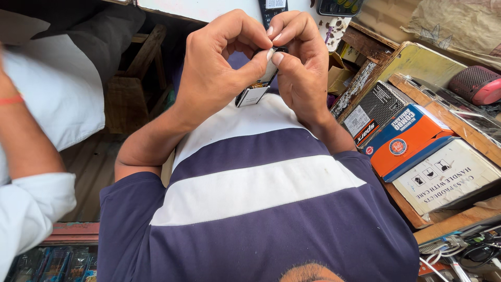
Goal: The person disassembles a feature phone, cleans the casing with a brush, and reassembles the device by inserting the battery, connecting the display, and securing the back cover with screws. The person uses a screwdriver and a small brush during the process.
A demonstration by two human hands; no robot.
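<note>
I've got both hands up close over my striped shirt. Left hand pinches the small phone part, thumb clamped across its top; right hand closes fingertips on its far upper edge. It's a flat little slab, white label face, dark glossy body, a hint of brassy contacts. Best kept steady, I'd say, with thumbnails prying gently along the seam, not twisting. To the right, an orange and blue cardboard box on a scuffed wooden shelf.
</note>
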